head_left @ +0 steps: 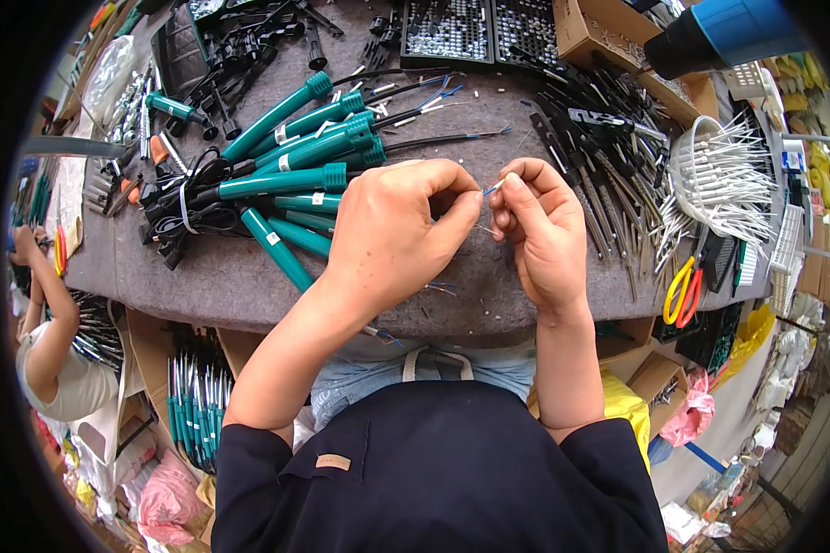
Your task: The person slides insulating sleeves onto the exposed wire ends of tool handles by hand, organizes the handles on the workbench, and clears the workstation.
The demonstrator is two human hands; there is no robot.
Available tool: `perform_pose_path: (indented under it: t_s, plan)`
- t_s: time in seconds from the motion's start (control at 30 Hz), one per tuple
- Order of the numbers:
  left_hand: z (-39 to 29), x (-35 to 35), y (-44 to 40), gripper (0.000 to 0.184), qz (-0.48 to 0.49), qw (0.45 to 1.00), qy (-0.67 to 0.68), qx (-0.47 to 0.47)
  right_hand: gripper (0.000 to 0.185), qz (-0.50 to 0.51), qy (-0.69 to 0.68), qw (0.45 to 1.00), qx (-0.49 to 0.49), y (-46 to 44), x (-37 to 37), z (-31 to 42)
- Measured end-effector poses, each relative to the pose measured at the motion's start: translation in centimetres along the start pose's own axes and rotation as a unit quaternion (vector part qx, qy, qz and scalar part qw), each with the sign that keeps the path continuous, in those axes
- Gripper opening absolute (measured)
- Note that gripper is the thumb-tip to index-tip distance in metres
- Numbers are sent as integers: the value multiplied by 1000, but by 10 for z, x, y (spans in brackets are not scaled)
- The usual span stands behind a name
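Observation:
My left hand (392, 221) is closed in a pinch on a thin blue wire (488, 192) above the table's front part. Facing it, my right hand (546, 230) pinches a small white sleeve (499, 183) where the blue wire ends; whether the wire is inside it I cannot tell. A fine bare strand hangs between the hands. Beside and behind my left hand lies a bundle of green soldering iron handles (295, 152), with black cords tied by a white band (186, 205). Stripped wire ends (443, 97) stick out of several handles.
Dark metal tubes (599, 175) lie in a heap to the right. A clear tub of white heating cores (724, 175) stands beyond them. A blue tool (729, 37) hangs at upper right. Red and yellow-handled tools (682, 290) lie at the right edge. Another person's arm (55, 295) is at far left.

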State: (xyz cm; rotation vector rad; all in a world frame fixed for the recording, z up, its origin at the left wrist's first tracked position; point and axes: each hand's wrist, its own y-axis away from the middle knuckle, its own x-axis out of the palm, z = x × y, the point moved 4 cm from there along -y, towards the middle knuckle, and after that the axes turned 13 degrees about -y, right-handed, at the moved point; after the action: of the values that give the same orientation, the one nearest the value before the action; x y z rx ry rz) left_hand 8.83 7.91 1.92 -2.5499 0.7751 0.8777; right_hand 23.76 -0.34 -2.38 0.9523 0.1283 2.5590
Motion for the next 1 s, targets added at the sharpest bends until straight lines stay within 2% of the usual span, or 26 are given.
perform_pose_path:
  t_s: [0.43,0.53,0.63,0.83,1.0]
  plan:
    - [0,0,0,10,4,1000,0,-9,13,-19,10,1000,-19,0,-1,2]
    - [0,1,0,10,2,1000,-5,-4,11,-18,118,991,-56,2,-3,7]
    - [0,0,0,9,5,1000,-7,-4,10,-23,107,993,-37,4,0,7]
    - [-1,-1,0,9,5,1000,-10,0,12,-39,1,999,-34,0,-6,3]
    - [-1,0,0,9,7,1000,-13,0,13,-31,10,999,-35,2,-5,2]
